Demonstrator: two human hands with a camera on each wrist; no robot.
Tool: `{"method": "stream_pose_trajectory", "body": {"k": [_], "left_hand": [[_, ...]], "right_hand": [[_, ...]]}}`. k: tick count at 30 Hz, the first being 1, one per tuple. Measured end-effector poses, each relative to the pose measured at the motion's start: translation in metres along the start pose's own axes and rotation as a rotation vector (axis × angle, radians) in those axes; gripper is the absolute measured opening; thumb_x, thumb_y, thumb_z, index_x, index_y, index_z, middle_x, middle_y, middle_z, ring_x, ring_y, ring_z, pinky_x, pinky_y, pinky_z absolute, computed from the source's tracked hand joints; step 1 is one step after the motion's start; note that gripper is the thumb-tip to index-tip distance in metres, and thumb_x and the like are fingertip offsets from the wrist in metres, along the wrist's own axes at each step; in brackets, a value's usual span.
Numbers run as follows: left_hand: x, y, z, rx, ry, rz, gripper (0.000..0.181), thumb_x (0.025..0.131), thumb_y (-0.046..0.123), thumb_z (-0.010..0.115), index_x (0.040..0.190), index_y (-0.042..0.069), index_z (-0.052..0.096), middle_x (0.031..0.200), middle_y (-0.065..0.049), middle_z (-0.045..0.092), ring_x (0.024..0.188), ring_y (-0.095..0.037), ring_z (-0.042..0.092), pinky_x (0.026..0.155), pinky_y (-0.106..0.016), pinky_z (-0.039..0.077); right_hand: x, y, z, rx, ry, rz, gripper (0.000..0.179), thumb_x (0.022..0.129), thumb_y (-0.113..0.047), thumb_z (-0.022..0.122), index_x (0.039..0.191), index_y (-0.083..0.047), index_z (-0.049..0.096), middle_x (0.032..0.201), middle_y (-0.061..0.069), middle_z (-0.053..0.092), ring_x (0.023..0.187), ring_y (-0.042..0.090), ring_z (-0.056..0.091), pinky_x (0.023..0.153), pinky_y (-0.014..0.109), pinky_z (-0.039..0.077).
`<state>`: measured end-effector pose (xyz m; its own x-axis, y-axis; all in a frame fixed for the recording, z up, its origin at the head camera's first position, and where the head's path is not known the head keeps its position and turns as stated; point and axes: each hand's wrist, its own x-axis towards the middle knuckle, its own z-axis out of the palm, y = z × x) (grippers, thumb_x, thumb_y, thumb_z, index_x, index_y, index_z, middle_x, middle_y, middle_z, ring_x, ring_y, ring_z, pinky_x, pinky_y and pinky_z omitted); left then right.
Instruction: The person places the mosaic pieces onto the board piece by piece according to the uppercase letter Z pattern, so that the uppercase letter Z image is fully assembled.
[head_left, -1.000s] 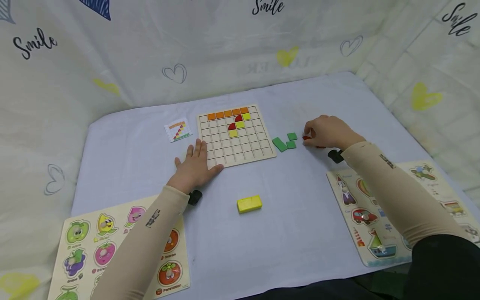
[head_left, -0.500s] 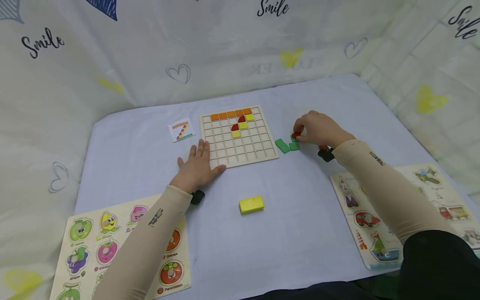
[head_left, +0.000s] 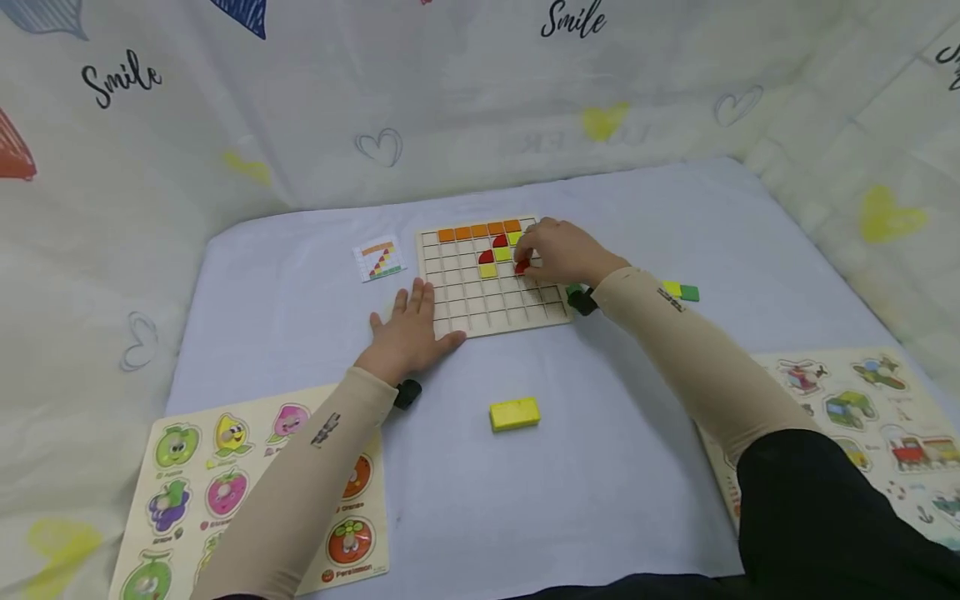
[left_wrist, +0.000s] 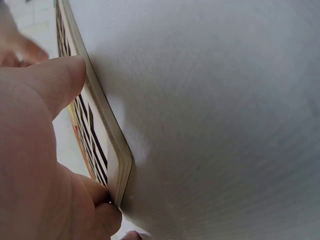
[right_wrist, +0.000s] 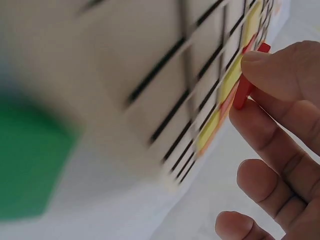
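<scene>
My right hand (head_left: 566, 250) pinches a red quarter-round tile (right_wrist: 243, 92) between thumb and fingers, over the right part of the wooden grid board (head_left: 465, 304). Along the board's far row lie several orange square tiles (head_left: 480, 231). Below them yellow square tiles (head_left: 487, 271) and red quarter-round tiles (head_left: 486, 257) step down diagonally to the left. My left hand (head_left: 405, 337) rests at the board's near left corner, fingers extended along its left side and the thumb (left_wrist: 70, 75) on its near edge. A small pattern card (head_left: 380, 258) lies left of the board.
A green tile (head_left: 573, 289) shows beside my right wrist; yellow (head_left: 671, 288) and green (head_left: 689, 293) pieces lie beyond that forearm. A yellow block (head_left: 515, 414) sits in front of the board. A fruit puzzle (head_left: 255, 492) lies near left, a vehicle puzzle (head_left: 885, 425) near right.
My right hand has picked up the red tile right of the green pieces and carried it left over the board. My left hand stays at the corner. The head view has shifted slightly.
</scene>
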<state>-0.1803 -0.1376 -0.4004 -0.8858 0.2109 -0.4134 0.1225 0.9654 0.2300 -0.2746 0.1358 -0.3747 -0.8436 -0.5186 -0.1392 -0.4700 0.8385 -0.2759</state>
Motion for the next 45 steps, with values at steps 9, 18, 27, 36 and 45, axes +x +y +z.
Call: {"method": "stream_pose_trajectory", "body": {"k": [9,18,27,36,45], "left_hand": [[0.002,0.007,0.003,0.021,0.005,0.016,0.104,0.1,0.072,0.044,0.168,0.01,-0.003,0.177,-0.009,-0.007,0.165,-0.036,-0.001,0.122,-0.077,0.011],[-0.001,0.009,0.001,0.024,0.006,0.005,0.103,0.1,0.072,0.045,0.168,0.01,-0.002,0.177,-0.009,-0.007,0.165,-0.035,-0.001,0.122,-0.077,0.012],[-0.002,0.006,-0.002,0.024,0.006,-0.008,0.103,0.1,0.071,0.046,0.168,0.01,-0.001,0.177,-0.009,-0.006,0.165,-0.035,0.0,0.122,-0.077,0.013],[-0.002,0.005,0.0,0.003,0.01,-0.018,0.104,0.099,0.071,0.047,0.168,0.01,-0.002,0.177,-0.01,-0.007,0.165,-0.037,-0.001,0.122,-0.077,0.009],[-0.002,0.004,0.001,-0.018,-0.001,-0.008,0.105,0.1,0.069,0.048,0.167,0.008,-0.004,0.176,-0.011,-0.011,0.164,-0.039,-0.004,0.121,-0.079,0.007]], "right_hand": [[0.032,-0.033,0.008,0.077,-0.047,-0.098,0.011,0.094,-0.019,0.078,0.105,-0.016,0.079,0.108,0.001,0.074,0.109,0.022,0.059,0.105,0.042,0.048],[0.045,-0.041,0.015,0.093,-0.072,-0.109,0.014,0.095,-0.016,0.075,0.108,-0.015,0.08,0.112,0.002,0.073,0.106,0.021,0.063,0.101,0.04,0.052],[0.051,-0.046,0.014,0.086,-0.064,-0.122,0.015,0.095,-0.02,0.077,0.108,-0.014,0.079,0.112,0.004,0.073,0.105,0.023,0.061,0.1,0.042,0.051],[0.032,-0.017,0.007,0.086,-0.014,-0.085,0.018,0.096,-0.021,0.076,0.113,-0.014,0.079,0.115,0.001,0.076,0.115,0.022,0.064,0.114,0.044,0.045],[-0.024,0.042,-0.007,0.094,-0.045,0.08,0.024,0.098,-0.02,0.07,0.119,-0.01,0.077,0.119,0.008,0.075,0.12,0.028,0.063,0.118,0.05,0.04]]}}
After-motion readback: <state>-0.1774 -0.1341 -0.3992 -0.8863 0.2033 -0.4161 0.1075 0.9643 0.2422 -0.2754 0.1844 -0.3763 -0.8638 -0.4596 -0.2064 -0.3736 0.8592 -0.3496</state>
